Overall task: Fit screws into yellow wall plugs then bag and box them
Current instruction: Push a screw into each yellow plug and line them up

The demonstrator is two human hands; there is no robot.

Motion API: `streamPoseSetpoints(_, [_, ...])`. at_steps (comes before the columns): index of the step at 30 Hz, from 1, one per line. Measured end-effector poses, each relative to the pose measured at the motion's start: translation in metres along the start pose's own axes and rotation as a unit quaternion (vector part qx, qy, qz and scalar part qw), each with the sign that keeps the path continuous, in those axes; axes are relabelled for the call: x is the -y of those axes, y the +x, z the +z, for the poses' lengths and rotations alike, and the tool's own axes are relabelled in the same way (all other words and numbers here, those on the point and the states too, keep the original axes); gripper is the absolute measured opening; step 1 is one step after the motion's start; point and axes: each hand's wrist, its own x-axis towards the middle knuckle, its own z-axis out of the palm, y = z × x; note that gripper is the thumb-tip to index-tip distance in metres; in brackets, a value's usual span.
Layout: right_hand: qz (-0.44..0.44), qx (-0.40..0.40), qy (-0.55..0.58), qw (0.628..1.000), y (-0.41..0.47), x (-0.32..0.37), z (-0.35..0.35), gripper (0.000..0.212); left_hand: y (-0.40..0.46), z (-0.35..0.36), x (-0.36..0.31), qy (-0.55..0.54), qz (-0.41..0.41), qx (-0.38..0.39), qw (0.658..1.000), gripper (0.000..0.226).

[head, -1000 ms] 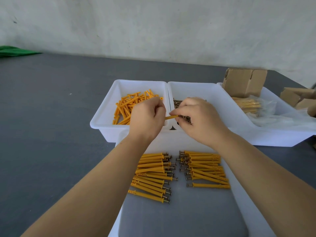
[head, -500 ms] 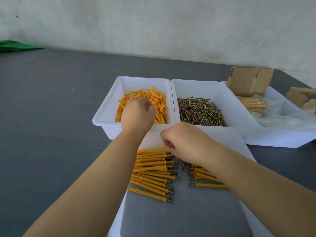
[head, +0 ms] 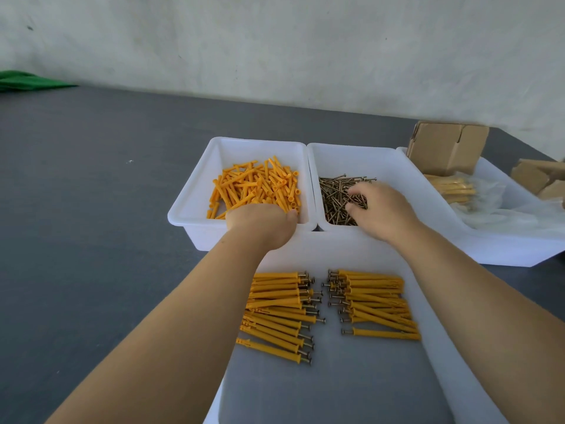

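Observation:
Loose yellow wall plugs (head: 256, 185) fill the left white bin (head: 189, 215). My left hand (head: 263, 223) dips into them at the bin's near edge, its fingers hidden among the plugs. Brown screws (head: 334, 194) lie in the middle white bin (head: 351, 151). My right hand (head: 382, 209) rests over the screws, thumb and fingers apart and touching them. On the near white tray (head: 336, 252) lie two piles of plugs with screws fitted, a left pile (head: 278, 304) and a right pile (head: 376, 298).
A third white bin (head: 519, 249) at the right holds a cardboard box (head: 446, 145), bagged plugs (head: 455, 188) and clear plastic bags (head: 501, 212). More cardboard (head: 538, 175) sits at the far right. A green cloth (head: 27, 81) lies at the far left of the dark table.
The hands were together fitting a screw into a plug. My right hand laid it on the left pile, then moved to the screws. My left hand went into the plug bin.

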Motion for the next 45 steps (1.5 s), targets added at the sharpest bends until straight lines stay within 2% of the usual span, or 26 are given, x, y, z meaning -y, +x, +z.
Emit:
streamPoseSetpoints(3, [0.049,0.205,-0.013,0.977,0.014,-0.004,0.005,0.051,0.001,0.001,0.001,0.010,0.021,0.006,1.000,0.064])
streamPoseSetpoints(4, [0.059,0.246,-0.017,0.967,0.017,-0.003,0.006,0.051,0.001,0.001,0.002,0.010,0.027,0.004,1.000,0.064])
streamPoseSetpoints(6, [0.069,0.272,-0.024,0.960,0.019,-0.002,0.007,0.049,0.002,0.001,0.003,0.008,0.038,-0.003,0.999,0.063])
streamPoseSetpoints(9, [0.064,0.264,-0.008,0.962,0.019,-0.005,0.007,0.038,0.001,0.003,0.002,0.002,0.058,-0.023,0.998,0.059])
streamPoseSetpoints(16, [0.077,0.190,0.073,0.976,0.014,-0.004,0.003,0.040,-0.001,0.002,0.004,-0.057,0.093,-0.072,0.991,0.054])
streamPoseSetpoints(19, [0.071,0.200,0.092,0.973,0.012,-0.003,0.001,0.033,-0.004,0.001,0.003,-0.109,0.098,-0.067,0.987,0.048])
streamPoseSetpoints(24, [0.079,0.205,0.085,0.972,0.014,-0.004,0.001,0.036,-0.007,-0.002,0.004,-0.139,0.114,-0.073,0.981,0.038])
streamPoseSetpoints(28, [0.086,0.215,0.088,0.969,0.015,-0.004,-0.002,0.042,-0.006,-0.001,0.001,-0.109,0.092,-0.074,0.987,0.033])
streamPoseSetpoints(33, [0.089,0.230,0.094,0.965,0.015,-0.001,-0.008,0.039,-0.004,0.000,-0.003,-0.094,0.016,-0.102,0.990,0.040])
streamPoseSetpoints(39, [0.003,0.223,0.126,0.967,0.010,-0.006,-0.007,0.015,-0.006,0.000,-0.002,-0.159,0.038,-0.162,0.973,0.020])
streamPoseSetpoints(42, [-0.011,0.260,0.136,0.956,0.009,-0.006,-0.009,0.026,-0.007,-0.003,-0.003,-0.204,0.040,-0.204,0.957,0.011])
streamPoseSetpoints(44, [0.003,0.256,0.159,0.953,0.008,-0.006,-0.009,0.029,-0.006,-0.004,-0.005,-0.231,0.036,-0.221,0.947,0.020])
streamPoseSetpoints(45, [0.009,0.242,0.173,0.955,0.008,-0.007,-0.008,0.023,-0.006,-0.004,-0.007,-0.240,0.034,-0.228,0.943,0.029])
